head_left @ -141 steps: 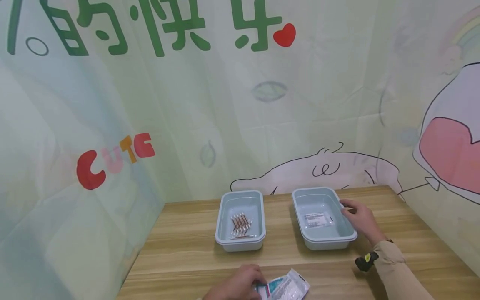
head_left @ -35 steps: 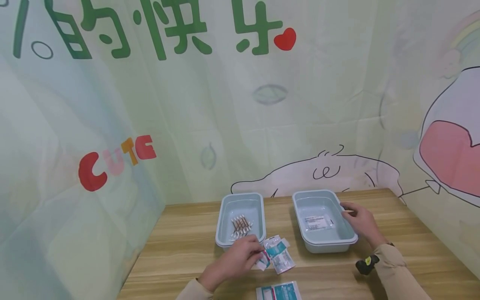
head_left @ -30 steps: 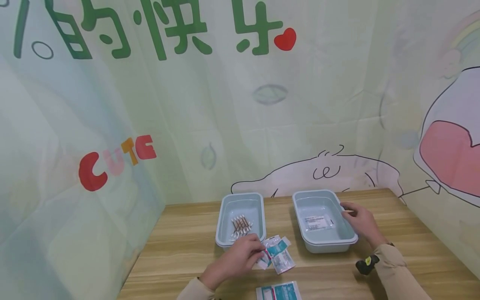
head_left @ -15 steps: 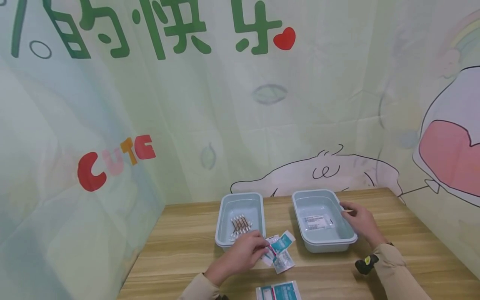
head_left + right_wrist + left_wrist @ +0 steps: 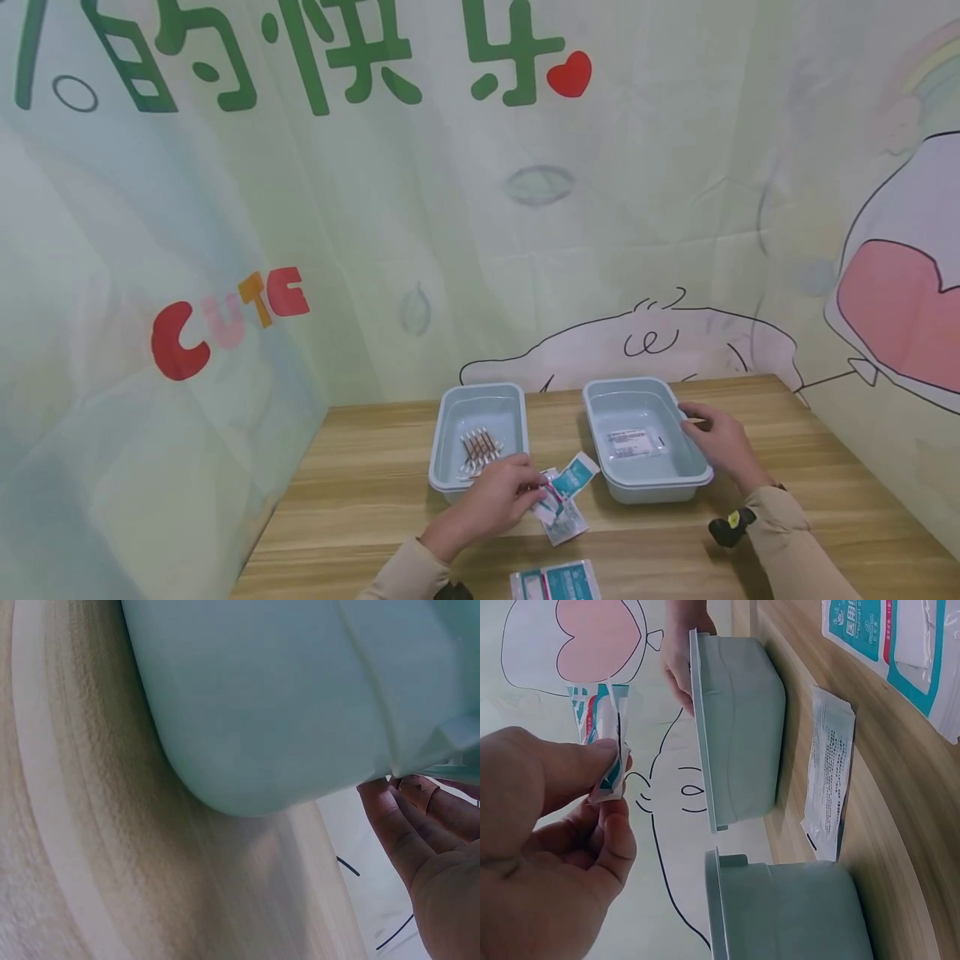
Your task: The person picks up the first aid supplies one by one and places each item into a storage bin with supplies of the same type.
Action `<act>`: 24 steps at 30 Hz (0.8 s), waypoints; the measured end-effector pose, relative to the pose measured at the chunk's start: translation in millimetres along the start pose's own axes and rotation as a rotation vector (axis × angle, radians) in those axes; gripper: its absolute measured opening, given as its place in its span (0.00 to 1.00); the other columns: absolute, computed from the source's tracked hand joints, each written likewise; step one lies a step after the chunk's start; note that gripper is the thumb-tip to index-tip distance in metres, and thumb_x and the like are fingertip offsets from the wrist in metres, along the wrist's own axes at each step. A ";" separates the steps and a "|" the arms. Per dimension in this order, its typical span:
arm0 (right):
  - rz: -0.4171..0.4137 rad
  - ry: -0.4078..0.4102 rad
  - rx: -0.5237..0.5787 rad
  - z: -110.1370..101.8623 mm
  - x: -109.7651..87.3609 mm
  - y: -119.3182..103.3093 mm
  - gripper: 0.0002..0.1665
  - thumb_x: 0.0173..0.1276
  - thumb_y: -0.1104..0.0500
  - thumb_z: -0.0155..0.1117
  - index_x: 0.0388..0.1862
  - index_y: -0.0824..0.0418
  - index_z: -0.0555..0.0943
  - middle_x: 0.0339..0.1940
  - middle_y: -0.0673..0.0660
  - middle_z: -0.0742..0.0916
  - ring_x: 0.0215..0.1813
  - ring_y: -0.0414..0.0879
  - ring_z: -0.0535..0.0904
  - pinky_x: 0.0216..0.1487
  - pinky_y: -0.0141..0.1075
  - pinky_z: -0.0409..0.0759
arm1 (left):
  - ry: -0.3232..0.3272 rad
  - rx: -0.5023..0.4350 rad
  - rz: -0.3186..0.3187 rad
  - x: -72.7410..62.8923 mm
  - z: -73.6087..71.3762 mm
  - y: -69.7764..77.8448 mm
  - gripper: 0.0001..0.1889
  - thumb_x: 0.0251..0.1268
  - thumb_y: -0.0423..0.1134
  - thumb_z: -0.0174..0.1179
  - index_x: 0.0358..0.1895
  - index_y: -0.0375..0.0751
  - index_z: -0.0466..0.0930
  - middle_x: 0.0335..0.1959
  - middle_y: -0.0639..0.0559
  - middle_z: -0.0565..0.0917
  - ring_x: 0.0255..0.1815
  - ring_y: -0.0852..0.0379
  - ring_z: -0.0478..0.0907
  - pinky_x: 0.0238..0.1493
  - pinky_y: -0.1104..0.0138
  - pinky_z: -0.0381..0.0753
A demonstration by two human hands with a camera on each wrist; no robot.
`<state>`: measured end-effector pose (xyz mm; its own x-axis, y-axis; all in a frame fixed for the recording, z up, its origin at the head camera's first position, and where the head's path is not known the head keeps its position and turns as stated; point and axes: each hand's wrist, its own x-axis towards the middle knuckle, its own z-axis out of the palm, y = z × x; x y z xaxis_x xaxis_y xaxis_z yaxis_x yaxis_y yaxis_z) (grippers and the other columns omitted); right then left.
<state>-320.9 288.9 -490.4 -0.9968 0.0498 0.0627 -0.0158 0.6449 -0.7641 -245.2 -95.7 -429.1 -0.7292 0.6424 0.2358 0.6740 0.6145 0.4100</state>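
Observation:
My left hand [image 5: 491, 504] pinches a small teal-and-white sachet [image 5: 576, 477] between thumb and fingertips, just in front of the gap between two pale blue plastic bins. In the left wrist view this sachet [image 5: 604, 712] is held up, apart from the table. Below it, a second sachet [image 5: 567, 529] lies printed side up on the wood. On the right, my right hand [image 5: 723, 446] grips the outer long rim of the right bin [image 5: 652, 493]. Thumb and curled fingers meet at that rim in the right wrist view. Inside this bin is a clear, printed sachet [image 5: 632, 443].
The left bin [image 5: 480, 406] contains several brown-stemmed, white-tipped cotton swabs [image 5: 480, 448]. Near the table's front lies another teal-and-white packet [image 5: 557, 581], cut off by the view's edge. A printed cloth backdrop [image 5: 420, 208] hangs directly behind the wooden table [image 5: 360, 475].
My left hand has gone from the packets at the front to between the bins. Lately it has drifted slightly rightward and away, with the sachet tilting up. My right hand stays on the rim.

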 end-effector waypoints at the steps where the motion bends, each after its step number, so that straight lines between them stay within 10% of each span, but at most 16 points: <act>1: 0.000 -0.001 0.000 0.1 0.0 0.0 0.29 0.77 0.53 0.51 0.71 0.65 0.67 0.66 0.71 0.73 0.63 0.68 0.73 0.59 0.59 0.80 | 0.001 0.000 -0.003 0.9 0.4 0.4 0.09 0.67 0.41 0.62 0.45 0.44 0.87 0.31 0.62 0.76 0.30 0.72 0.69 0.30 0.82 0.74; 24: -0.003 0.001 -0.013 -0.2 1.5 1.3 0.30 0.77 0.51 0.50 0.71 0.64 0.66 0.66 0.71 0.73 0.63 0.68 0.73 0.59 0.60 0.80 | 0.025 -0.020 -0.069 21.2 9.3 2.9 0.09 0.66 0.43 0.63 0.44 0.47 0.87 0.31 0.63 0.77 0.30 0.72 0.70 0.30 0.81 0.74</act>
<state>-322.4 290.0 -491.2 -0.9966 0.0489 0.0658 -0.0178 0.6549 -0.7555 -257.6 -76.0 -431.1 -0.7765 0.5872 0.2286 0.6199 0.6472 0.4436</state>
